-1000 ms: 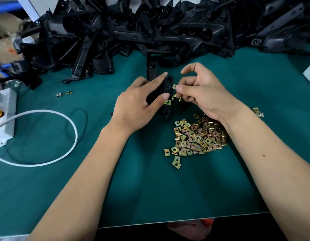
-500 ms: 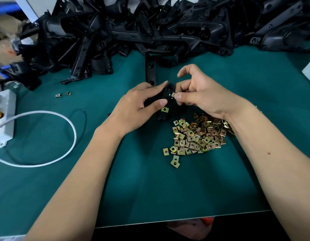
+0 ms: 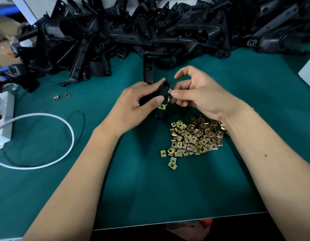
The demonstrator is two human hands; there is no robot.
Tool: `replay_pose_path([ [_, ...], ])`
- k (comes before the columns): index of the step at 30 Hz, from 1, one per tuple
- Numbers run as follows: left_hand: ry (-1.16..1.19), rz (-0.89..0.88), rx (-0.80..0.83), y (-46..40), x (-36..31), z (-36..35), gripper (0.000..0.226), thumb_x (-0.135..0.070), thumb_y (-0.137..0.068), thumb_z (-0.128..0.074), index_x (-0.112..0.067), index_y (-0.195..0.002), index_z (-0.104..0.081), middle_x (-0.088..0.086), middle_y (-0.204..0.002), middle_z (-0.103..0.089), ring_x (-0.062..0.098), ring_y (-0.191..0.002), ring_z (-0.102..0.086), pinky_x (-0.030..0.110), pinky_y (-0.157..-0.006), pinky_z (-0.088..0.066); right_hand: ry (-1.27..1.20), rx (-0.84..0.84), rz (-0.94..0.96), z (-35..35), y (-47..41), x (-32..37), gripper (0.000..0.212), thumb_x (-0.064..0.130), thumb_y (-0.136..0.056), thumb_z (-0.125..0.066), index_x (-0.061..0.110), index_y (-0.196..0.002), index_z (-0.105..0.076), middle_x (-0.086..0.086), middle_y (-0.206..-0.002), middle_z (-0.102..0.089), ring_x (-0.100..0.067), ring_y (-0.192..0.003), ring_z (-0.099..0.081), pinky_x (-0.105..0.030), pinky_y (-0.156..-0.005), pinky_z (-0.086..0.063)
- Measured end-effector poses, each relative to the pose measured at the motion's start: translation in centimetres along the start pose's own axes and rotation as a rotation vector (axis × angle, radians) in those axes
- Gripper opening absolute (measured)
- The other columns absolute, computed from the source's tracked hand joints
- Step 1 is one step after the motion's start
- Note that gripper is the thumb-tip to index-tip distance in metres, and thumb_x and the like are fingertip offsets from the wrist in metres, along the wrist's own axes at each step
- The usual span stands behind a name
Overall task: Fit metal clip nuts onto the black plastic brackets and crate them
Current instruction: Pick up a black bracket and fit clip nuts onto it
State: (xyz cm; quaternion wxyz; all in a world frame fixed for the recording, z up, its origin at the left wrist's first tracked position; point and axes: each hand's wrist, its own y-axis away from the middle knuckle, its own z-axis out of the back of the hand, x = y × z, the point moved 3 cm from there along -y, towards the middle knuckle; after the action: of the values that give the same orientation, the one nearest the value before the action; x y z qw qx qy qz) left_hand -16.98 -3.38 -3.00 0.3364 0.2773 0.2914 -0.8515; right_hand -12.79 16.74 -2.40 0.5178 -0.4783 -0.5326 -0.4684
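The left hand [image 3: 133, 105] held a matte black plastic bracket [image 3: 162, 94] in its grip, a brassy clip nut [image 3: 162, 106] already seated below the thumb. The right hand [image 3: 197, 94] pinched a second square nut [image 3: 170, 91] against the bracket's edge. Loose nuts [image 3: 194, 138] lay heaped beneath that grip on the green surface [image 3: 150, 188].

Over the last second the right hand [image 3: 201, 96] has carried its pinched clip nut [image 3: 170, 91] in from just right of the bracket [image 3: 163, 100] to touch its edge, beside the left thumb. The left hand [image 3: 133, 105] has tilted the bracket slightly, a fitted nut [image 3: 162, 106] now showing below its thumb.
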Motion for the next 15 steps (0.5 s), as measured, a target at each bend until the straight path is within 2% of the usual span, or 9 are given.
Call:
replay_pose_path([
  [2,-0.043,0.0,-0.098,-0.1,0.0,0.2,0.051,-0.039,-0.1,-0.06,-0.022,-0.148,-0.056,0.001,-0.103,-0.061,0.009,-0.095,-0.059,0.023,-0.088,-0.045,-0.118,-0.083,0.019,-0.7,-0.4,-0.2,0.033,-0.004,-0.095,-0.066,0.007,-0.121,-0.049,-0.006,-0.079,-0.07,-0.015,-0.069,-0.066,-0.023,-0.061,-0.054],
  [5,-0.116,-0.018,-0.145,0.1,-0.1,0.0,0.054,-0.045,-0.099,-0.059,-0.026,-0.149,-0.054,0.0,-0.109,-0.06,0.012,-0.099,-0.06,0.033,-0.089,-0.052,-0.205,-0.175,0.045,-1.4,-0.6,-0.4,0.025,-0.001,-0.095,-0.068,0.008,-0.114,-0.054,-0.005,-0.078,-0.07,-0.015,-0.07,-0.068,-0.023,-0.061,-0.055],
  [9,-0.151,-0.008,-0.182,0.2,-0.2,-0.2,0.054,-0.049,-0.099,-0.057,-0.031,-0.15,-0.053,-0.005,-0.112,-0.057,0.015,-0.101,-0.06,0.044,-0.086,-0.054,-0.095,-0.248,0.097,-1.0,-0.6,-0.1,0.024,0.003,-0.092,-0.074,0.01,-0.106,-0.056,-0.006,-0.071,-0.071,-0.015,-0.061,-0.065,-0.021,-0.055,-0.05],
  [12,-0.167,-0.006,-0.192,0.2,-0.2,-0.3,0.054,-0.049,-0.098,-0.057,-0.033,-0.149,-0.053,-0.01,-0.11,-0.054,0.013,-0.099,-0.059,0.043,-0.084,-0.054,-0.057,-0.297,0.082,-1.1,-0.4,-0.3,0.024,0.006,-0.088,-0.079,0.009,-0.103,-0.06,-0.005,-0.067,-0.07,-0.013,-0.058,-0.063,-0.02,-0.054,-0.049],
  [15,-0.193,0.011,-0.2,0.2,0.0,-0.3,0.055,-0.053,-0.098,-0.054,-0.035,-0.15,-0.051,-0.013,-0.109,-0.053,0.011,-0.099,-0.058,0.041,-0.085,-0.054,-0.21,-0.301,0.041,-1.3,-0.3,-0.7,0.02,0.0,-0.086,-0.078,0.004,-0.1,-0.065,-0.008,-0.076,-0.071,-0.015,-0.064,-0.069,-0.021,-0.062,-0.056],
])
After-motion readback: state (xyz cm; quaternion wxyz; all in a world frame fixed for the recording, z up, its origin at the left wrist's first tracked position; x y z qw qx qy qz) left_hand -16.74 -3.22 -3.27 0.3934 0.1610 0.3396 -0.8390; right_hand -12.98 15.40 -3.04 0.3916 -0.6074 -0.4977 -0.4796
